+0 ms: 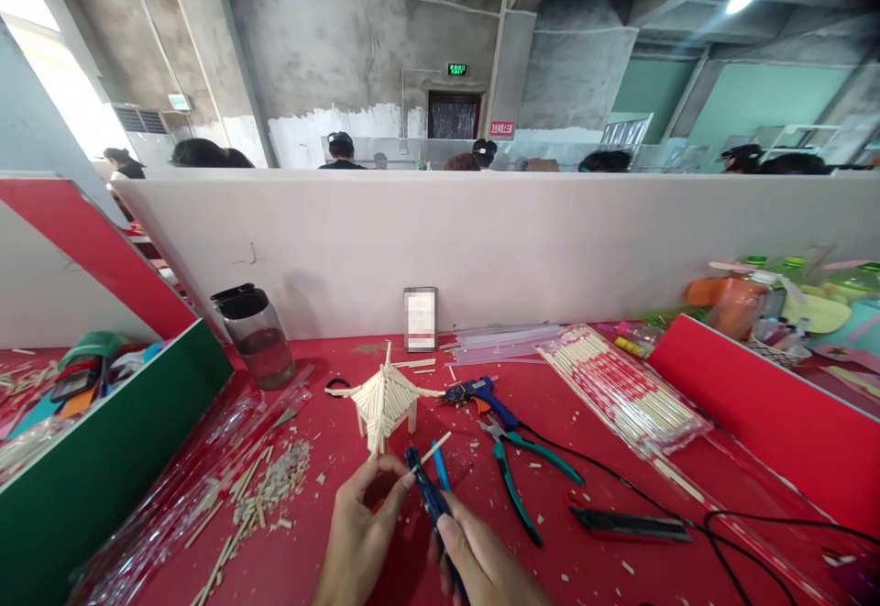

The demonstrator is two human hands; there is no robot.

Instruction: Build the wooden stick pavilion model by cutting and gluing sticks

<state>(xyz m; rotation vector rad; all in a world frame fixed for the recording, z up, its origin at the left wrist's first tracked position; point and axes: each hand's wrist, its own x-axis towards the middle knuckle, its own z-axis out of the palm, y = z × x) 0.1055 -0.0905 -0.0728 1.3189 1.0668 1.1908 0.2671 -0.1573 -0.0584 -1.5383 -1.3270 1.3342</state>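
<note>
My left hand (368,523) pinches a short, pale wooden stick (434,446) between thumb and forefinger. In my right hand (481,551) is a slim dark blue hand tool (427,491), its front end against the stick; its exact kind does not show. Behind that tool lies a light blue stick-like thing (441,467), partly covered. Just beyond my hands stands a small pavilion model (387,400) built of wooden sticks, with a pointed roof and short legs. To its right lie a blue glue gun (481,395) and green-handled cutting pliers (512,468).
A black utility knife (631,524) and a black cable lie at right. Bagged sticks (619,386) lie farther back. A phone-like card (421,320) leans on the white partition (481,239). At left are a water bottle (258,336), stick scraps (275,487) and a green divider (124,459).
</note>
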